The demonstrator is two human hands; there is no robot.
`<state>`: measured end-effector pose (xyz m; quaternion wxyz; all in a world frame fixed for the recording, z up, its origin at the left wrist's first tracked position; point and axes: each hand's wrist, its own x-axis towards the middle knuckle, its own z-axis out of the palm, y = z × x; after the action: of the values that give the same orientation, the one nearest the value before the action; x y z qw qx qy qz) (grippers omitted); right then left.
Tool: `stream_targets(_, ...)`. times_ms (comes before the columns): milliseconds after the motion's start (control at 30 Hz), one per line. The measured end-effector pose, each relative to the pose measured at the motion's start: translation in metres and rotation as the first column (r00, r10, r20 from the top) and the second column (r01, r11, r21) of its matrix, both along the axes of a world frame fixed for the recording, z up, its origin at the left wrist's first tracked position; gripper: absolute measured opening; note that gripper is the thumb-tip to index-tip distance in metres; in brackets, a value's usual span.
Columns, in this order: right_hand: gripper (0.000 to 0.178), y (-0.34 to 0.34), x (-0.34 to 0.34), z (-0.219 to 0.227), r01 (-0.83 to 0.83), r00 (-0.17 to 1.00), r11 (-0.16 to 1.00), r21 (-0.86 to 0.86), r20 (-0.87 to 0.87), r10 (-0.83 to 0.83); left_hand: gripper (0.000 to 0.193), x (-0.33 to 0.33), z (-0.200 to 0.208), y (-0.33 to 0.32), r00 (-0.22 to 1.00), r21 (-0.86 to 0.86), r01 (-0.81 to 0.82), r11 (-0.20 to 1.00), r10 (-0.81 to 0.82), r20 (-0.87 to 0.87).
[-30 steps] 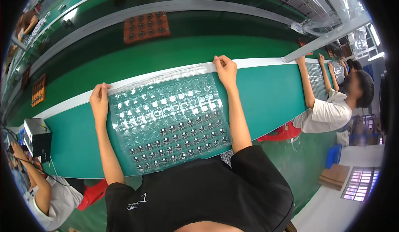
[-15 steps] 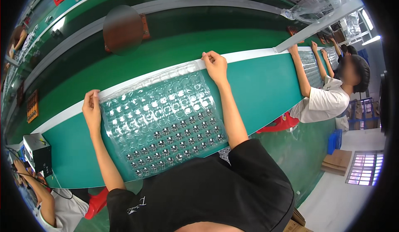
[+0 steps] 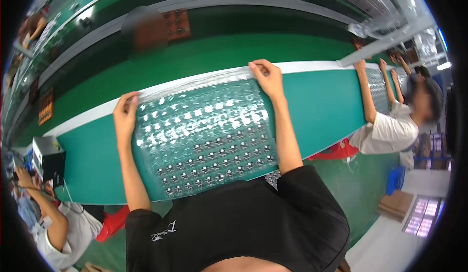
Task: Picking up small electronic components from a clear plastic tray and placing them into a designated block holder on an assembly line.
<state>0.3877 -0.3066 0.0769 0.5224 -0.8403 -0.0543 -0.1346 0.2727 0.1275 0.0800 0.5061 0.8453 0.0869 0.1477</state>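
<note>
Our clear blister tray (image 3: 195, 113) lies spread between our hands and toward us from them. The right hand (image 3: 265, 75) pinches its far right corner, fingers nearly closed; the left hand (image 3: 126, 111) curls at the far left corner, and we cannot tell whether it grips. If we tug unevenly, the plastic could buckle, and the small metal parts (image 3: 223, 152) could hop from their pockets onto the green tabletop (image 3: 321, 101).
</note>
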Motion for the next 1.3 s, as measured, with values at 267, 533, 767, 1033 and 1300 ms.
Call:
stream_targets(267, 0.02, 0.002, -0.009, -0.007, -0.027, 0.998, 1.0, 0.006, -0.062, 0.027, 0.037, -0.002, 0.013, -0.014, 1.0, -0.131, -0.029, 0.991, 0.029, 0.001)
stream_targets(533, 0.021, 0.006, -0.009, -0.001, -0.042, 0.997, 0.999, 0.017, -0.059, 0.043, 0.046, -0.002, 0.019, -0.015, 0.999, -0.105, -0.043, 0.994, 0.045, 0.021)
stream_targets(767, 0.022, 0.005, -0.01, -0.001, -0.03, 0.997, 1.0, 0.002, -0.065, 0.03, 0.05, 0.0, 0.011, -0.012, 0.994, -0.064, -0.071, 0.995, 0.076, 0.078)
stream_targets(1033, 0.023, 0.0, -0.004, -0.005, -0.063, 0.994, 0.997, 0.037, -0.084, 0.066, 0.055, 0.0, 0.009, -0.006, 0.995, -0.207, 0.0, 0.978, 0.021, 0.098)
stream_targets(1300, 0.024, -0.005, -0.002, -0.007, -0.059, 0.995, 0.998, 0.005, -0.076, 0.059, 0.059, 0.004, 0.007, -0.006, 0.994, -0.277, 0.01, 0.961, 0.02, 0.106)
